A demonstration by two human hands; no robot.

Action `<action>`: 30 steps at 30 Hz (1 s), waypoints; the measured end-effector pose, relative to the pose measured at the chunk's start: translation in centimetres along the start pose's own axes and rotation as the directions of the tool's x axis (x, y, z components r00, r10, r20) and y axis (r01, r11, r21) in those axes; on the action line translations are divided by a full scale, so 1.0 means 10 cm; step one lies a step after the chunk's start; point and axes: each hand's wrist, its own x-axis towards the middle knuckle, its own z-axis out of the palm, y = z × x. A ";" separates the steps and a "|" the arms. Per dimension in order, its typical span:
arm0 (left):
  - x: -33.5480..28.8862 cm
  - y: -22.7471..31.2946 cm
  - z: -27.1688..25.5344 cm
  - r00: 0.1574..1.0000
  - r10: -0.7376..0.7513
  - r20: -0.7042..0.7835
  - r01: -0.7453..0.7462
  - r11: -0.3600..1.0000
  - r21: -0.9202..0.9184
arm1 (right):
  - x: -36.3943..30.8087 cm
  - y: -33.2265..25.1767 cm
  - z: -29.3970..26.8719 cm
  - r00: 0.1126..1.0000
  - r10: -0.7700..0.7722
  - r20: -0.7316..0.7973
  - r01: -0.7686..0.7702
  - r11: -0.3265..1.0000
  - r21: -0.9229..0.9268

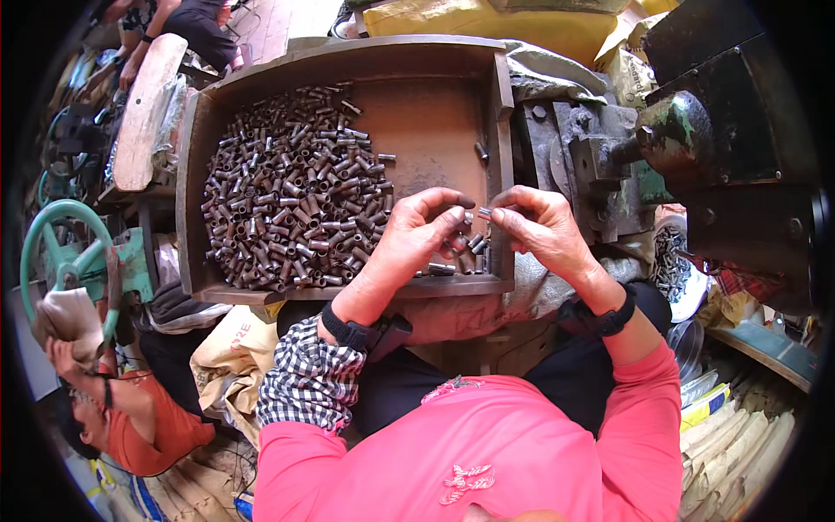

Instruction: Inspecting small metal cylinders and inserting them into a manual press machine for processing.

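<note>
Pink shirt and a checked sleeve cuff fill the bottom of the view, both forearms running up to a wooden tray [500, 157] on the bench. Left hand [417, 239] and right hand [544, 228] meet over the tray's near right corner. Between them sits one small metal tube [484, 211], pinched at the tips; its long axis lies roughly left-right, bridging the two sets of fingers. Left thumb and forefinger are closed down on its left end, right fingers [513, 213] nearly closed on the right end. Neither hand is clearly nearer; the tube is shared. It looks short, cylindrical, grey, light end facing the camera. Whether it's hollow through I can't tell at this size. Just below the hands, a few loose tubes [474, 252] lie against the tray's front wall. Main pile of tubes [287, 200], dark and rusty brown, fills the tray's left half, well apart from the fingers. Heavy green-black machine [674, 130] stands right of the tray. Another person in orange [139, 418] is at lower left.
</note>
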 end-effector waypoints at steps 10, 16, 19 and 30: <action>-0.01 -0.01 -0.02 0.994 -0.107 0.033 0.112 0.932 -0.345 | 0.01 0.12 0.04 1.000 0.005 -0.024 0.000 0.978 0.210; -0.02 -0.01 0.00 0.993 -0.116 0.028 0.118 0.921 -0.370 | 0.02 0.14 0.03 1.000 0.003 -0.012 0.000 0.962 0.273; -0.02 0.00 0.01 0.993 -0.115 0.021 0.115 0.928 -0.354 | 0.03 0.14 0.03 1.000 -0.001 -0.006 0.002 0.962 0.272; -0.04 -0.04 0.06 0.994 -0.108 -0.035 0.095 0.960 -0.264 | 0.03 0.13 0.03 0.998 0.060 0.029 -0.067 0.913 0.402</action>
